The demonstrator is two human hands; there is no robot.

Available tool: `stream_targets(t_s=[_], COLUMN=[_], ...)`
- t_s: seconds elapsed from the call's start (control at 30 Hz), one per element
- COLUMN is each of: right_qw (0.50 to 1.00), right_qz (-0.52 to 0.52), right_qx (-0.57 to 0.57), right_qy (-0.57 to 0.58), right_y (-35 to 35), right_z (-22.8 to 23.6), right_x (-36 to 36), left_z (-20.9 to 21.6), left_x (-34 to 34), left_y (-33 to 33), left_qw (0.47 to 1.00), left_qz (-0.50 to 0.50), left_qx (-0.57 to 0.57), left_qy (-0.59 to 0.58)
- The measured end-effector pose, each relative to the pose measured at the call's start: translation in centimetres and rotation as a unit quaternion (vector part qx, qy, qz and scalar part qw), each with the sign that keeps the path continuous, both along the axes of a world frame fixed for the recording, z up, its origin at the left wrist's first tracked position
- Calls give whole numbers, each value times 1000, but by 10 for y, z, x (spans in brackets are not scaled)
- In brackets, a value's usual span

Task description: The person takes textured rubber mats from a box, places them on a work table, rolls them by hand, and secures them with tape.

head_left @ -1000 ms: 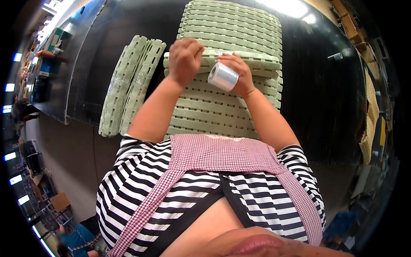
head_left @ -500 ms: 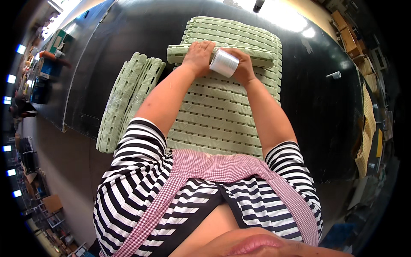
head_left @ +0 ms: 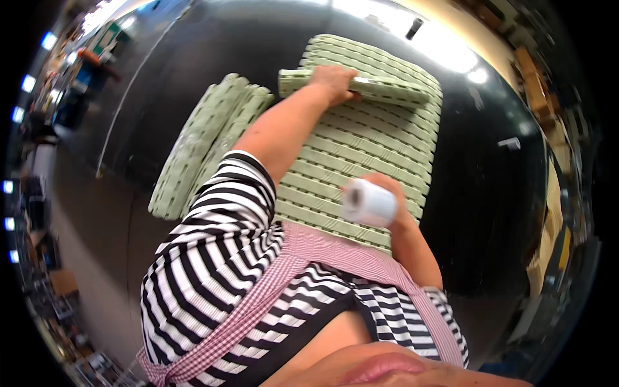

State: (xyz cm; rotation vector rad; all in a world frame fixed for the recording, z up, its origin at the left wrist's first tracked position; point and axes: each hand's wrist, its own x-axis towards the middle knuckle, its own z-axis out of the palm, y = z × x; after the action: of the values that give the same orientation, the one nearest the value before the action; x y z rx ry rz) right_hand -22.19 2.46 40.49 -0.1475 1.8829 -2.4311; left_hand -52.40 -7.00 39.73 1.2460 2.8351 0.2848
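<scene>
My left hand [head_left: 332,84] is closed over a rolled green slotted mat [head_left: 396,92] that lies crosswise on the far part of flat green mats [head_left: 329,168]. A shiny band of clear film shows on the roll just right of that hand. My right hand [head_left: 394,188], closer to my body, is wrapped round a white, shiny roll of clear stretch film [head_left: 377,204]. The film roll is tilted, its hollow core facing left, and is blurred by motion. Most of the right-hand fingers are hidden behind it.
Two rolled green mats [head_left: 200,145] lie side by side left of the flat ones, on the black tabletop [head_left: 477,193]. A small white tube [head_left: 509,143] lies at the right, a dark cylinder [head_left: 414,28] at the far edge. Cardboard boxes [head_left: 532,77] stand beyond the right side.
My right hand has drawn the film roll away from the rolled mat, back toward my body and slightly right. My left hand stays on the rolled mat. The whole view has shifted slightly.
</scene>
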Motion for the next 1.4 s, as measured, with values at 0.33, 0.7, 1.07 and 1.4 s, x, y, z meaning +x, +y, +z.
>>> stream_targets(t_s=[0.33,0.7,1.07,1.4], right_qw=[768,715,819,770], right_qz=[-374,-503,-358,-228], right_qx=[298,207,445,593], right_qy=[-426,-439,-58,-61], right_y=[188,170,1,-34], right_z=[-51,-68,-45,-48], right_x=[289,307,257,247], left_z=[109,-37,16,-50], left_x=[118,42,184,294], left_y=[-242,-489,-341,-280], left_qw=[938,884,888,925], left_qz=[246,467,166,210], left_qx=[245,-8,428,203], left_qy=[19,-30,-21,-243])
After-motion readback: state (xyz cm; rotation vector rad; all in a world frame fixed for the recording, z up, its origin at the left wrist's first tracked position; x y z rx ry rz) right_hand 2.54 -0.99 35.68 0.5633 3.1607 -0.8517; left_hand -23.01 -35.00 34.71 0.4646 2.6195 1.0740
